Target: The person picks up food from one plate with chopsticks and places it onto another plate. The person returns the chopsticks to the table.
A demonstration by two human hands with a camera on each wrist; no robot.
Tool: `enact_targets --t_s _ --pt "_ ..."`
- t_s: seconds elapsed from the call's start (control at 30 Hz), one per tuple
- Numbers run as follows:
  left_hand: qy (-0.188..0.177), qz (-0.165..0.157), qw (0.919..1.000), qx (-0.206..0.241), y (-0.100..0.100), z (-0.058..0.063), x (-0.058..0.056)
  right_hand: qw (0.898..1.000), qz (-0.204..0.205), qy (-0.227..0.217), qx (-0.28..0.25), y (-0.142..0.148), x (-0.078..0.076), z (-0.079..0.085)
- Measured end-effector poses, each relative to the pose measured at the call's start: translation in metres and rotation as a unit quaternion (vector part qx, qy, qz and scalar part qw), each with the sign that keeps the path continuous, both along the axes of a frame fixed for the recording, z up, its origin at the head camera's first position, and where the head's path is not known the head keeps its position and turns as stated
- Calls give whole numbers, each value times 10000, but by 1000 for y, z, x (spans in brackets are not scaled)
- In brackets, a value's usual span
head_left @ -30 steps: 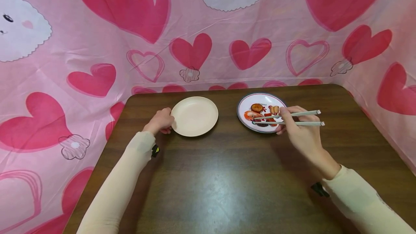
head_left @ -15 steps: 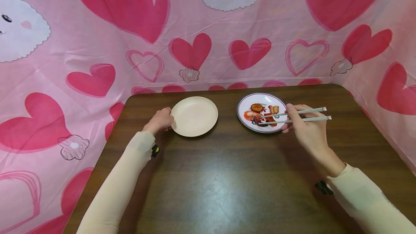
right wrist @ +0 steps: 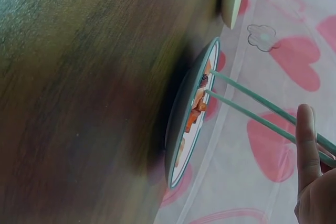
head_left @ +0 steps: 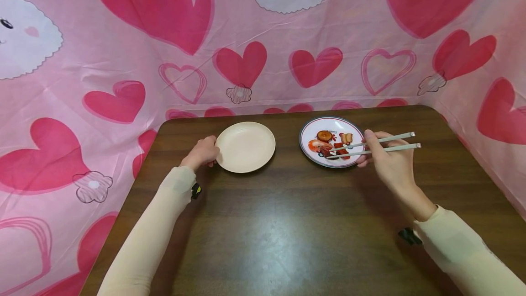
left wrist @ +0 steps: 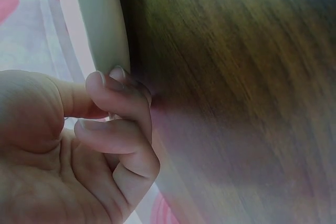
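Observation:
My left hand (head_left: 202, 152) pinches the left rim of a plain cream plate (head_left: 246, 146), thumb above and curled fingers beneath; the left wrist view shows the fingers (left wrist: 123, 100) against the plate's side (left wrist: 100, 19). In my right hand (head_left: 390, 163) is a pair of pale green chopsticks (head_left: 394, 139), held slightly apart. Their tips reach down among the food on a white plate with a blue rim (head_left: 337, 124). On it lie an orange shrimp (head_left: 315, 145), a round brown piece (head_left: 325, 136), a dark reddish piece (head_left: 326, 151), red pieces (head_left: 342, 150) and a pale tan piece (head_left: 346, 138).
Both plates stand near the back edge of a dark wooden table (head_left: 263, 223), a gap between them. Behind and at the sides hangs a pink cloth (head_left: 279, 67) with hearts, close to the table's edge.
My right hand and the chopsticks have shifted slightly right, their tips moving from the shrimp's side toward the dark reddish piece. The left hand and both plates stay put.

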State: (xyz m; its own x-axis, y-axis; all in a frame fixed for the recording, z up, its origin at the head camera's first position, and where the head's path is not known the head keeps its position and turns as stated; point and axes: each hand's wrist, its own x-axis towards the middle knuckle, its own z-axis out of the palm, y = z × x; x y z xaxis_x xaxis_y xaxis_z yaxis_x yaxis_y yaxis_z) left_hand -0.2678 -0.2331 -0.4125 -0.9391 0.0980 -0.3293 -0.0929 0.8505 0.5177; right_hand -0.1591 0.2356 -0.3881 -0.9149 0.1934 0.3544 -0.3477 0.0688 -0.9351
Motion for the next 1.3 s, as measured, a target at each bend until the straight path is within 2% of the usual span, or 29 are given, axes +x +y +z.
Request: enact_targets --t_s 1.03,1.3 --pt "-127 56 9999 102 -4 -6 -6 9990 -157 -410 24 -1 -5 -10" --pt "-120 40 9998 119 -4 -3 -4 9975 -305 -617 189 2 -6 -11"
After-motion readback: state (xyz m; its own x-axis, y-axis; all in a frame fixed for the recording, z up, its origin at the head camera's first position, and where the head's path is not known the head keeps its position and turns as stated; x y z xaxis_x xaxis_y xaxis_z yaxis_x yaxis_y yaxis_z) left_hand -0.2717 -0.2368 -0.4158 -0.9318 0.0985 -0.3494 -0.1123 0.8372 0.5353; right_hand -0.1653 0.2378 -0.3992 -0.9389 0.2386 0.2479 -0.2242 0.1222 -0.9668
